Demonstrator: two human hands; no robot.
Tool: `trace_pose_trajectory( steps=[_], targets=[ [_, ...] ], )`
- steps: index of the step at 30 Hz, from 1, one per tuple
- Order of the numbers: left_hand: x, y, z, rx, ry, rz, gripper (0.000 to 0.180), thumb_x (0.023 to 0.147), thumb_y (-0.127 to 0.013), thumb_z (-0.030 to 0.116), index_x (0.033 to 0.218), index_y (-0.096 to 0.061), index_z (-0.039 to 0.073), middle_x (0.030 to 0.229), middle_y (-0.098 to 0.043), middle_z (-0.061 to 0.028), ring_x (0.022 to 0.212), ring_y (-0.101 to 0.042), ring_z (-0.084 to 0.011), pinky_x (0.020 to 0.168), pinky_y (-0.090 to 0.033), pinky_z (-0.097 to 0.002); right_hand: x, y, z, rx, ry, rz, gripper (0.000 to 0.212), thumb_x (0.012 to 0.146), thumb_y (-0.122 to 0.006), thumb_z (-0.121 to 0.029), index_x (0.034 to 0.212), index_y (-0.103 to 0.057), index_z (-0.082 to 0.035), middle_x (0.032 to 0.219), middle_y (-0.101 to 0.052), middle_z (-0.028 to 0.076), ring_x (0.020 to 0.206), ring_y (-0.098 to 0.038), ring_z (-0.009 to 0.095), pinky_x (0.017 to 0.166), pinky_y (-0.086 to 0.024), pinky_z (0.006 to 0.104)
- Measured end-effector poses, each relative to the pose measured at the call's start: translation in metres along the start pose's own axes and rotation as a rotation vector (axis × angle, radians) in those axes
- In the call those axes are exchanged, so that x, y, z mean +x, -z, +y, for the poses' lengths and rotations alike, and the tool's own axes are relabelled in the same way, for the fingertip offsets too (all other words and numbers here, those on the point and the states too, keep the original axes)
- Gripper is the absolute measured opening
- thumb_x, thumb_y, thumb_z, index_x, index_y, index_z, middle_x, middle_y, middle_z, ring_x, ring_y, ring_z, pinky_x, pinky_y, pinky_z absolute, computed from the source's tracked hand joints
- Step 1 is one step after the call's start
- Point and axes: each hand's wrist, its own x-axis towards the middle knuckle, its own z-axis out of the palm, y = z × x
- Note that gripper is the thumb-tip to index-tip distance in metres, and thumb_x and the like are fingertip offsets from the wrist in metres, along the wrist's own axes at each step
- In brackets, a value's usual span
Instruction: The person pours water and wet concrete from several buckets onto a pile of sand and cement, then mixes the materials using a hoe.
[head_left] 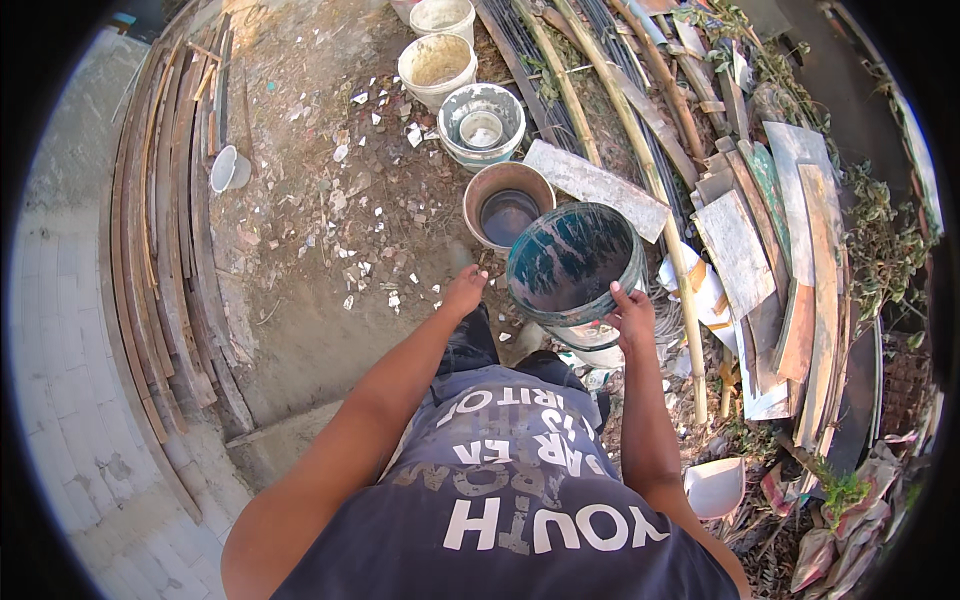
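My right hand (631, 318) grips the near right rim of a dark green bucket (535, 262), thumb at the lip and fingers along the outside. Its inside is stained and streaked, and its mouth tilts toward me. Another pale bucket (601, 350) shows partly beneath it. My left hand (465, 291) is held apart from the bucket's left side, its fingers curled together. Whether something small is in them cannot be made out. Just beyond stands a brown-rimmed bucket (479, 188) with dark contents at its bottom.
More buckets line up ahead, including a white-green one (455, 148) and a cream one (408, 72). A small white pail (231, 170) lies left by long planks (172, 200). Bamboo poles (672, 250) and boards (737, 245) crowd the right. White shards litter the dirt.
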Motion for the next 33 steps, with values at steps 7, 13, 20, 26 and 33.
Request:
trace_pose_trajectory(
  steps=[7,13,20,26,33],
  targets=[
    [0.06,-0.081,0.07,-0.313,0.456,-0.364,0.054,0.103,-0.045,0.035,0.147,-0.031,0.009,0.125,-0.058,-0.0239,0.091,-0.067,-0.048,0.065,-0.059,-0.0605,-0.002,-0.044,-0.039,-0.151,0.003,0.217,0.046,0.081,-0.085,-0.033,0.095,-0.052,-0.005,0.077,-0.052,0.001,0.063,-0.054,0.011,0.053,-0.053,0.0265],
    [0.156,-0.071,0.02,-0.274,0.561,-0.699,0.035,0.086,-0.069,0.013,0.117,-0.059,0.002,0.104,-0.068,-0.02,0.082,-0.071,-0.0375,0.055,-0.059,-0.0539,0.03,-0.166,-0.057,-0.309,-0.026,0.365,0.047,0.08,-0.086,-0.025,0.096,-0.048,-0.003,0.074,-0.047,0.001,0.061,-0.051,0.011,0.046,-0.05,0.0263],
    [0.2,-0.047,0.036,-0.174,0.722,-1.226,0.021,0.09,-0.067,0.017,0.107,-0.068,0.005,0.099,-0.072,-0.0131,0.077,-0.072,-0.0257,0.063,-0.062,-0.0415,0.077,-0.241,-0.083,-0.292,-0.115,0.397,0.036,0.088,-0.072,-0.008,0.113,-0.049,0.003,0.086,-0.056,0.005,0.066,-0.055,0.011,0.053,-0.054,0.0266],
    [0.226,-0.033,0.033,-0.222,0.792,-1.375,0.019,0.092,-0.065,0.021,0.103,-0.068,0.005,0.097,-0.072,-0.0123,0.078,-0.072,-0.0245,0.068,-0.064,-0.0405,0.105,-0.269,-0.095,-0.183,-0.184,0.384,0.039,0.088,-0.069,-0.006,0.119,-0.049,0.007,0.093,-0.058,0.008,0.074,-0.059,0.012,0.06,-0.056,0.0258],
    [0.25,-0.024,0.037,-0.223,0.993,-1.46,0.024,0.093,-0.065,0.023,0.104,-0.069,0.001,0.097,-0.072,-0.0158,0.08,-0.072,-0.0285,0.07,-0.064,-0.0412,0.109,-0.292,-0.11,-0.103,-0.213,0.363,0.044,0.088,-0.074,-0.012,0.122,-0.051,0.006,0.099,-0.061,0.007,0.089,-0.062,0.015,0.072,-0.058,0.0276]
  ],
)
